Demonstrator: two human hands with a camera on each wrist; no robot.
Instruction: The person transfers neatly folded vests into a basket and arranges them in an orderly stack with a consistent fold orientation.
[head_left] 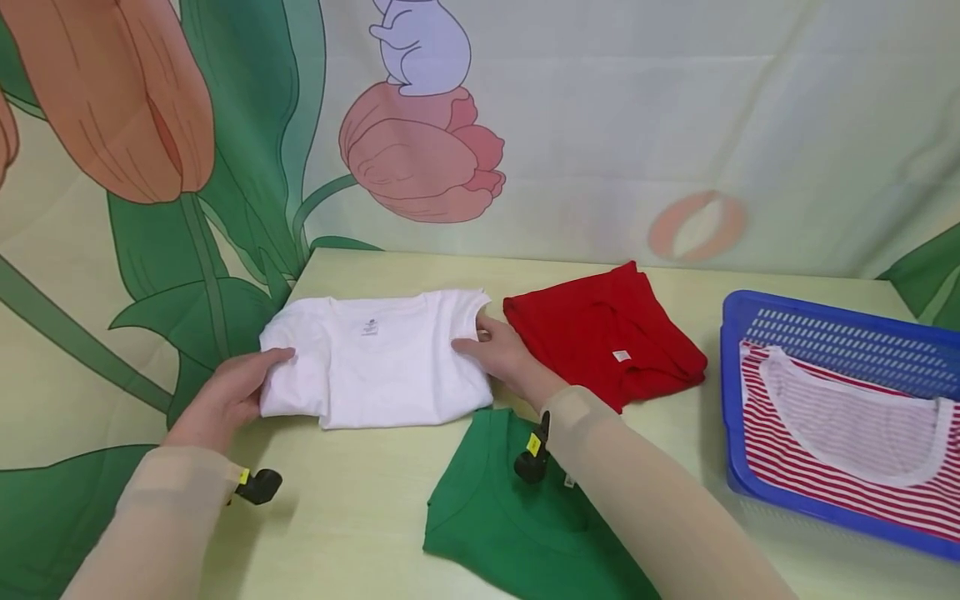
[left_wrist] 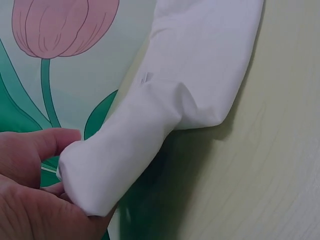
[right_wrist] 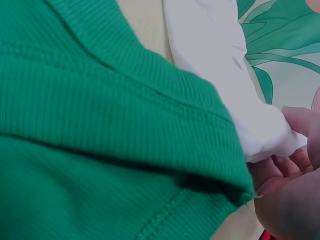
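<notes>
A folded white shirt (head_left: 382,358) lies toward the back left of the table, its neckline and small printed label facing up. My left hand (head_left: 234,390) grips its left end, thumb on top and fingers beneath; in the left wrist view that end of the white shirt (left_wrist: 125,145) rises off the table. At the opposite end my right hand (head_left: 506,354) pinches the cloth between thumb and fingers. A folded green shirt (head_left: 517,517) lies in front, below my right wrist, and fills much of the right wrist view.
Right of the white shirt lies a folded red garment (head_left: 600,333) with a small white tag. A blue plastic basket (head_left: 733,400) stands at the far right, holding a red-and-white striped shirt (head_left: 825,450). Behind the table hangs a flower-printed cloth (head_left: 585,125).
</notes>
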